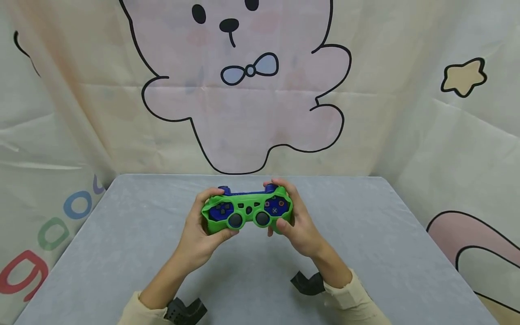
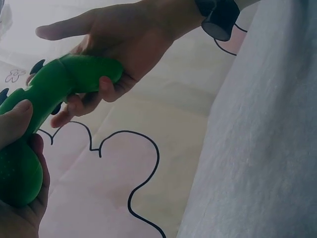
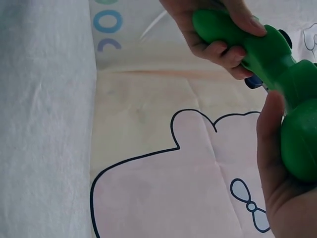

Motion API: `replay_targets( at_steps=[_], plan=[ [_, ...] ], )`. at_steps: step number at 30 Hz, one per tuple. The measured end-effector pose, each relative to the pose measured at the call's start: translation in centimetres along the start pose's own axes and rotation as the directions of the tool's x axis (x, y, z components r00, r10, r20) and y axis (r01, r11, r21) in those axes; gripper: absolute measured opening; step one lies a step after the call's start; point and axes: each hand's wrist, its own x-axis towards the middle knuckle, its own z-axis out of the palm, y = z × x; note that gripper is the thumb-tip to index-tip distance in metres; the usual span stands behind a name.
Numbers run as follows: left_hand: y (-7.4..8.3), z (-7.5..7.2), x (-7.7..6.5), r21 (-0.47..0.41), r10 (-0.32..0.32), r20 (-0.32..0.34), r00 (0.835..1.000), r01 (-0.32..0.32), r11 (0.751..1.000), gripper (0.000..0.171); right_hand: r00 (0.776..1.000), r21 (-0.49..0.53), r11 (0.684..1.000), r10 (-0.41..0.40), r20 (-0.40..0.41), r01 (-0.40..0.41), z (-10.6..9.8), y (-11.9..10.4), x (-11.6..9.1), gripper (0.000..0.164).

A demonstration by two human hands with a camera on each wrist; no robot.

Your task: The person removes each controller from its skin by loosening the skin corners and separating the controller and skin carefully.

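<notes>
A blue game controller [image 1: 248,211] in a green cover [image 1: 252,198] is held above the table with its button side up. My left hand [image 1: 199,239] grips its left end, index finger at the top edge and thumb along the lower front. Around the right end curl fingers of my right hand [image 1: 302,230]; in the left wrist view that hand's thumb stands out, away from the green cover [image 2: 89,74]. The right wrist view has the left hand's fingers [image 3: 230,57] wrapped under the other grip. Most of the controller's underside is hidden in the head view.
A grey cloth-covered table [image 1: 142,216] spreads beneath the hands. Behind it hangs a pale curtain [image 1: 365,135] printed with a cartoon bear, a star and letters. Dark wrist cameras [image 1: 308,283] sit by both cream sleeves [image 1: 357,298].
</notes>
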Motion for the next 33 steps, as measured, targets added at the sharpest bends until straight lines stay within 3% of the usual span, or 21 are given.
replay_targets(
  at_steps=[4, 10, 14, 17, 21, 24, 30, 33],
  plan=[
    [-0.1, 0.1, -0.2, 0.007, -0.014, -0.012, 1.0, 0.015, 1.0, 0.082, 1.0, 0.006, 1.0, -0.029, -0.01, 0.029, 0.3, -0.1, -0.1, 0.075],
    [-0.3, 0.3, 0.0, 0.02, 0.003, -0.007, 1.0, -0.003, 1.0, 0.082, 0.997, -0.113, 0.994, -0.014, -0.081, 0.004, 0.5, 0.2, -0.1, 0.064],
    [-0.3, 0.3, 0.2, 0.029, 0.001, -0.001, 1.0, -0.001, 1.0, 0.082, 0.992, -0.086, 0.996, -0.024, -0.123, 0.014, 0.6, 1.0, 0.2, 0.06],
    [-0.4, 0.3, 0.1, 0.03, -0.03, 0.028, 0.999, 0.029, 0.999, 0.081, 0.987, -0.047, 0.998, -0.049, -0.15, 0.042, 0.5, 1.6, 0.3, 0.056],
    [-0.6, 0.0, 0.0, 0.034, -0.105, 0.117, 0.988, 0.102, 0.994, 0.075, 0.984, -0.017, 0.998, -0.057, -0.172, 0.055, 0.5, 2.2, 0.2, 0.054],
    [-0.6, -0.5, 0.1, 0.117, -0.127, 0.154, 0.98, 0.11, 0.987, 0.061, 0.977, -0.044, 0.998, -0.049, -0.209, 0.041, 0.4, 2.5, 0.2, 0.054],
    [0.1, -1.4, 0.5, 0.375, -0.085, 0.017, 0.996, 0.073, 0.924, 0.032, 0.966, -0.167, 0.985, -0.076, -0.248, 0.035, 0.5, 2.8, 0.2, 0.061],
    [0.3, -1.4, 0.6, 0.459, -0.061, 0.006, 0.998, 0.051, 0.887, 0.029, 0.969, -0.203, 0.979, -0.081, -0.233, 0.033, 0.9, 2.8, 0.1, 0.059]
  ],
)
